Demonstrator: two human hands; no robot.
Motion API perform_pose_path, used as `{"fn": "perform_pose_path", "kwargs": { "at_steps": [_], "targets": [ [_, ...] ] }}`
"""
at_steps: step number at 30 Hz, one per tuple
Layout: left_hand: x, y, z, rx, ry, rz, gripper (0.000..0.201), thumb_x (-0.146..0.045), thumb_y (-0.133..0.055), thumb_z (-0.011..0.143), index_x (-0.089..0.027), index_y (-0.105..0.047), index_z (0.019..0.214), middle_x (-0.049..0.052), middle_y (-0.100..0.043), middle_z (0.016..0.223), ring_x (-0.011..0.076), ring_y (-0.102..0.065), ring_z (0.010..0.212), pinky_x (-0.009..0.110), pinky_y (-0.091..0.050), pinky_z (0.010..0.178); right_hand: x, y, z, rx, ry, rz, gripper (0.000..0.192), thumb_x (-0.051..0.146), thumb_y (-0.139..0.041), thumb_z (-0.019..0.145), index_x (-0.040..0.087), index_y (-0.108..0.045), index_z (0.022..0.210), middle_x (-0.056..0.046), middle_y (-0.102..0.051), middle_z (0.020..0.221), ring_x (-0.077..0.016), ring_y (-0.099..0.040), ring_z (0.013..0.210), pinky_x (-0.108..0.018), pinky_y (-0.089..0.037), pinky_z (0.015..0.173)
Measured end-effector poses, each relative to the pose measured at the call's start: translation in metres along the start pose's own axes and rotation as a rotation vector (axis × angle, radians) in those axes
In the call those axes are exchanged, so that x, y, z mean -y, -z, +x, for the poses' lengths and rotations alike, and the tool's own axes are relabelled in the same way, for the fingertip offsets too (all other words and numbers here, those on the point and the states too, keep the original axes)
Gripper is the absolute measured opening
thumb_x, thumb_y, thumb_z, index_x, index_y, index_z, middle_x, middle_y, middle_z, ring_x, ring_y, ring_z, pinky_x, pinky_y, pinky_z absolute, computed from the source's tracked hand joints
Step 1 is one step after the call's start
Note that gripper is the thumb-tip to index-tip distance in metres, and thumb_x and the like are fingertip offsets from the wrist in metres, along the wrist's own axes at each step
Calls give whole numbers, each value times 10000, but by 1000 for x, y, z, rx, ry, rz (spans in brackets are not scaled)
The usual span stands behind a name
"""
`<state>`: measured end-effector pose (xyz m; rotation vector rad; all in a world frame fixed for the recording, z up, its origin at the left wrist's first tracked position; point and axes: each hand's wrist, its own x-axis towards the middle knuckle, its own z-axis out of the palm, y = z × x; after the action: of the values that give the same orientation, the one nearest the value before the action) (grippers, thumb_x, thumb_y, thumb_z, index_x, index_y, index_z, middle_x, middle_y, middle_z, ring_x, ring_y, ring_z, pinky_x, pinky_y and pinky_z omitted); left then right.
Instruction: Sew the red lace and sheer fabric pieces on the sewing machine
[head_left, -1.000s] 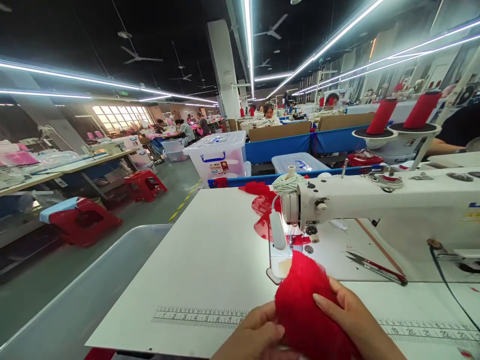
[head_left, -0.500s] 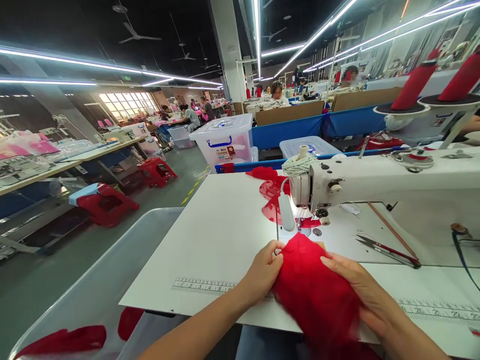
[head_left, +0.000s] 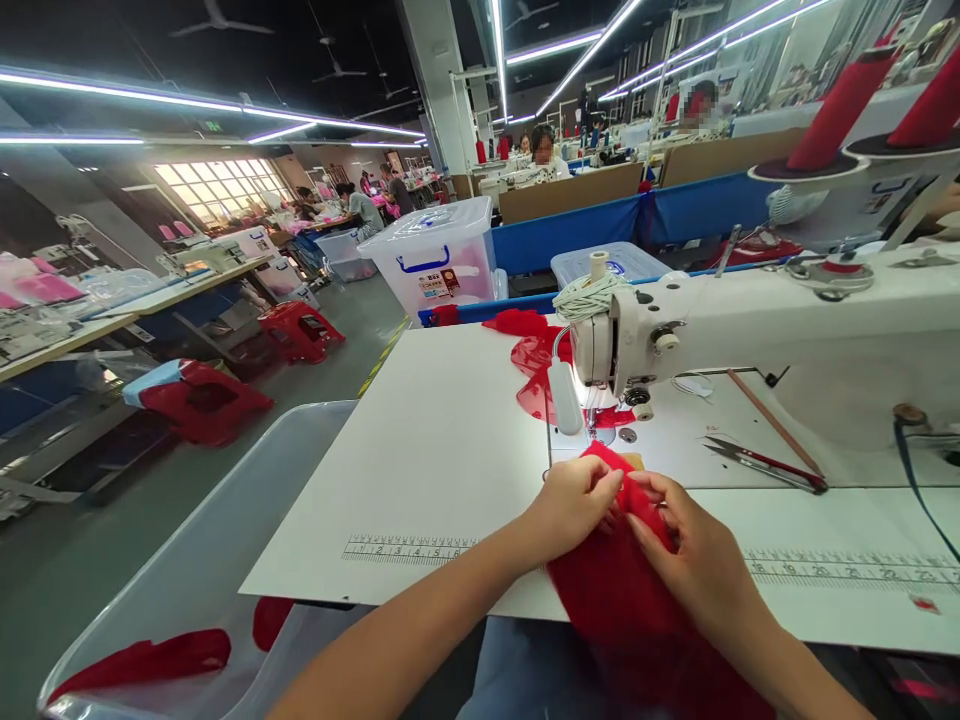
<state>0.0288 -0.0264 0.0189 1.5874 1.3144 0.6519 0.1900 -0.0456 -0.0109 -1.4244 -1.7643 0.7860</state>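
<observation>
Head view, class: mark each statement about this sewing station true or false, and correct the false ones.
1. Both hands grip the red fabric. True: left hand and right hand pinch its top edge.
2. The scissors lie left of the needle. False: they lie to its right.
3. The thread cones are blue. False: red.
4. A ruler scale is printed on the table. True.
</observation>
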Motion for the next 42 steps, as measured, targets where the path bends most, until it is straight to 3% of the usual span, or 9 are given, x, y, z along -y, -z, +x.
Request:
{"fn": "perform_pose_path", "kwargs": {
  "at_steps": [4,12,19,24,28,30,33,37,42],
  "targets": [
    [12,-4,11,-48,80,-196,253,-350,-623,785,-197,-465,660,-40,-538,575,123,-558,511,252,-482,511,-3,-6,-6,44,-28,116,372,470,-535,811,246,-510,1107,-33,-708,885,-187,-684,675,-332,-556,648],
    [15,5,5,49,94,-422,284,-401,-602,799,-193,-444,688,-35,-591,643,136,-668,670,297,-555,719,-3,6,10,120,-195,118,577,658,-414,810,226,-378,1190,-45,-680,886,-205,-656,583,-358,-512,558],
    [17,3,1,-15,100,-540,298,-403,-656,762,-186,-460,708,-9,-643,662,131,-663,658,303,-545,746,-3,7,23,87,-89,-62,348,461,-390,836,241,-451,1098,-18,-682,795,-200,-642,587,-343,-480,587],
    [22,-1,2,-139,67,-515,196,-243,-642,704,-188,-453,691,-46,-572,601,113,-615,608,244,-498,665,1,2,27,150,75,-385,291,307,-387,887,247,-552,1118,-62,-701,990,-222,-675,759,-302,-455,565],
    [23,2,1,-228,-7,-477,256,-138,-544,687,-195,-535,937,-60,-564,711,72,-490,540,200,-409,550,1,-6,22,130,279,-563,338,147,-390,863,299,-647,1022,-33,-651,1016,-119,-596,579,-215,-345,446],
    [22,4,2,-244,-22,-372,218,-131,-470,710,-184,-591,883,-30,-584,755,88,-501,595,208,-415,576,0,-8,19,92,326,-653,304,136,-411,853,284,-656,957,-26,-615,912,-99,-531,505,-204,-265,408],
    [19,5,5,-266,73,-289,141,-186,-457,763,-172,-579,693,-10,-578,690,118,-533,629,220,-425,581,0,-8,17,43,371,-759,261,105,-410,825,241,-627,875,-3,-528,761,-91,-460,451,-211,-167,397],
    [16,6,8,-264,173,-288,53,-187,-568,737,-178,-557,789,-65,-493,554,108,-520,485,208,-401,492,-2,-8,15,-14,415,-819,220,84,-405,797,215,-581,786,13,-464,692,-84,-409,426,-212,-117,393],
    [12,9,6,-211,215,-261,295,-69,-503,697,-161,-562,970,16,-645,859,85,-538,380,225,-438,419,-5,-2,13,-128,421,-857,241,53,-392,795,205,-566,727,-5,-510,696,-107,-437,447,-232,-144,374]
  ]
}}
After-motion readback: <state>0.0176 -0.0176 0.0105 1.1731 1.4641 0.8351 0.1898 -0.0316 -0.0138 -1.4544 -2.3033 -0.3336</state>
